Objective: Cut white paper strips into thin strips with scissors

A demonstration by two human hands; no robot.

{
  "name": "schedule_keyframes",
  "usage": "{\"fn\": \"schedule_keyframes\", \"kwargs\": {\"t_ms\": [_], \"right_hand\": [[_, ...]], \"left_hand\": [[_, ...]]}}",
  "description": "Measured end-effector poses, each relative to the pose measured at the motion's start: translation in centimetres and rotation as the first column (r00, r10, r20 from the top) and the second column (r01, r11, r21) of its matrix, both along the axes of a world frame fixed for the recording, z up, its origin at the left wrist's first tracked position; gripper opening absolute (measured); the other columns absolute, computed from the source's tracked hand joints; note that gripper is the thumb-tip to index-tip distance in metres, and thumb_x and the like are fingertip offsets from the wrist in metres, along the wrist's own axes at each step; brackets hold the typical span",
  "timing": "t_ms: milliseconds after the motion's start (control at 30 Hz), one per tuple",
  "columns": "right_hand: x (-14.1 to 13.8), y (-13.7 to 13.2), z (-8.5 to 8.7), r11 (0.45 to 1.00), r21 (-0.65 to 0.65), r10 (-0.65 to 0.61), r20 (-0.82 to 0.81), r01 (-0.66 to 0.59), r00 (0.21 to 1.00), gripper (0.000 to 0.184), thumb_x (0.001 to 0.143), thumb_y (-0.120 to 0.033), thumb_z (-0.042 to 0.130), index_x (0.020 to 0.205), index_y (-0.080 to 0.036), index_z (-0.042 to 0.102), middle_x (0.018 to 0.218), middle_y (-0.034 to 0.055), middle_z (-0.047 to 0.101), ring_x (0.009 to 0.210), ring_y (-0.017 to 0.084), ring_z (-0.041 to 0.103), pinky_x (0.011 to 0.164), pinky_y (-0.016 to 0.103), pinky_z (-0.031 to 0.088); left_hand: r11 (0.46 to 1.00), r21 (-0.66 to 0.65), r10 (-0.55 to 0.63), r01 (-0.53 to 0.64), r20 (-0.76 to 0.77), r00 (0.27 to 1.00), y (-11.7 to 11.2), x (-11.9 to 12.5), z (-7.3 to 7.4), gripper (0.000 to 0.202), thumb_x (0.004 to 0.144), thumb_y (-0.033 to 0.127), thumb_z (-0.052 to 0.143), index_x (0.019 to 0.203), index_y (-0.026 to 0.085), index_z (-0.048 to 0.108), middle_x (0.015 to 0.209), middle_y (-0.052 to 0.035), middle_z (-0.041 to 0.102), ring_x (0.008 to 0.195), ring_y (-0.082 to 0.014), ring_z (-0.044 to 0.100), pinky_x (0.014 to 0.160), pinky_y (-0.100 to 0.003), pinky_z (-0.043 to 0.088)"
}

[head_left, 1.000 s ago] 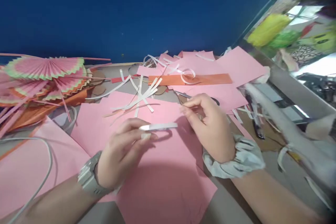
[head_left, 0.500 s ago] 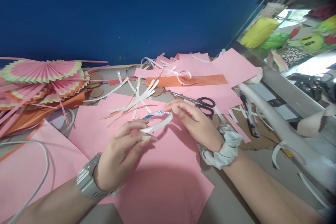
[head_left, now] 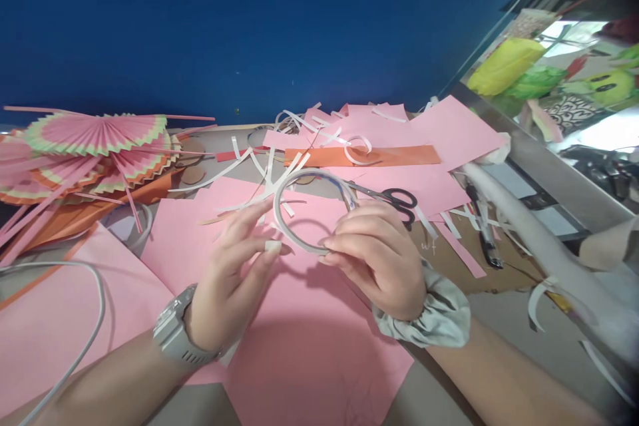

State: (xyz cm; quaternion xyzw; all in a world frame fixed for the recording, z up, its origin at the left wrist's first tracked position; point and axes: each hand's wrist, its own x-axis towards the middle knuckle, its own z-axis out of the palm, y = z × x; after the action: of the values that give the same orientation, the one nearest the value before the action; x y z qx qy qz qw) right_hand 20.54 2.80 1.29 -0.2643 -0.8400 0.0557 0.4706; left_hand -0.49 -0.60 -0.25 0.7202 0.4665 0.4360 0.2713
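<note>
The right hand [head_left: 377, 256] pinches the white ring [head_left: 277, 210] above the table [head_left: 519, 313], well inside its far edge; whether the left hand [head_left: 227, 279] grips anything, I cannot tell. The ring seems light, rather stiff, best taken by its rim.

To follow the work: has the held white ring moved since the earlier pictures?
Yes, the white ring has tipped up; its top appears nearer the orange strip.

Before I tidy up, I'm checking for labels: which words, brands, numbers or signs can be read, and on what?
"wf", apparently, in pale marks on the flat brown cardboard sheet.
Too blurred to read: the blue marks inside the thin white ring, and anything on the chunky grey wristwatch.
</note>
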Motion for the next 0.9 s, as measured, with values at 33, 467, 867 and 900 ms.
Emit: {"fn": "schedule_keyframes", "kwargs": {"t_ms": [33, 467, 867, 900], "right_hand": [[0.0, -0.1, 0.0, 0.999, 0.038, -0.025, 0.006, 0.025, 1.0, 0.004, 0.084, -0.019, 0.063, 0.088, -0.018, 0.062, 0.078, 0.0026, 0.064, 0.08, 0.018, 0.057, 0.086, 0.039, 0.045], [-0.6, -0.5, 0.0, 0.998, 0.055, -0.017, 0.092, 0.012, 0.996, 0.014, 0.087, -0.011, 0.055, 0.092, -0.021, 0.065, 0.079, 0.0005, 0.068, 0.08, 0.016, 0.057, 0.079, 0.035, 0.047], [-0.6, -0.9, -0.4, 1.0, 0.016, 0.019, 0.052, -0.02, 0.998, 0.013, 0.086, -0.01, 0.055, 0.09, -0.023, 0.057, 0.081, 0.0, 0.068, 0.083, 0.016, 0.056, 0.088, 0.037, 0.044], [-0.6, -0.9, -0.3, 1.0, 0.012, 0.015, 0.049, -0.016, 0.999, 0.013, 0.086, -0.01, 0.056, 0.089, -0.023, 0.057, 0.08, 0.0, 0.068, 0.081, 0.016, 0.057, 0.088, 0.037, 0.043]], "left_hand": [[0.998, -0.015, -0.06, 0.06, -0.005, 0.998, 0.0, 0.0, 0.0, 0.017, 0.088, 0.014, 0.052, 0.087, 0.021, 0.068, 0.137, -0.0066, 0.049, 0.131, -0.0238, 0.04, 0.108, -0.041, 0.032], [0.811, -0.38, -0.224, 0.445, 0.501, 0.836, -0.2, -0.1, 0.7, 0.025, 0.093, 0.026, 0.048, 0.089, 0.026, 0.073, 0.089, -0.0034, 0.074, 0.086, -0.0178, 0.067, 0.08, -0.031, 0.054], [0.744, -0.414, -0.124, 0.524, 0.686, 0.717, 0.2, -0.2, 0.1, 0.022, 0.09, 0.033, 0.053, 0.087, 0.027, 0.074, 0.109, -0.0059, 0.071, 0.114, -0.0275, 0.058, 0.089, -0.046, 0.052], [0.744, -0.408, -0.122, 0.53, 0.696, 0.707, 0.2, -0.2, 0.1, 0.022, 0.091, 0.031, 0.052, 0.088, 0.027, 0.073, 0.111, -0.0056, 0.07, 0.113, -0.0267, 0.059, 0.09, -0.046, 0.052]]}}
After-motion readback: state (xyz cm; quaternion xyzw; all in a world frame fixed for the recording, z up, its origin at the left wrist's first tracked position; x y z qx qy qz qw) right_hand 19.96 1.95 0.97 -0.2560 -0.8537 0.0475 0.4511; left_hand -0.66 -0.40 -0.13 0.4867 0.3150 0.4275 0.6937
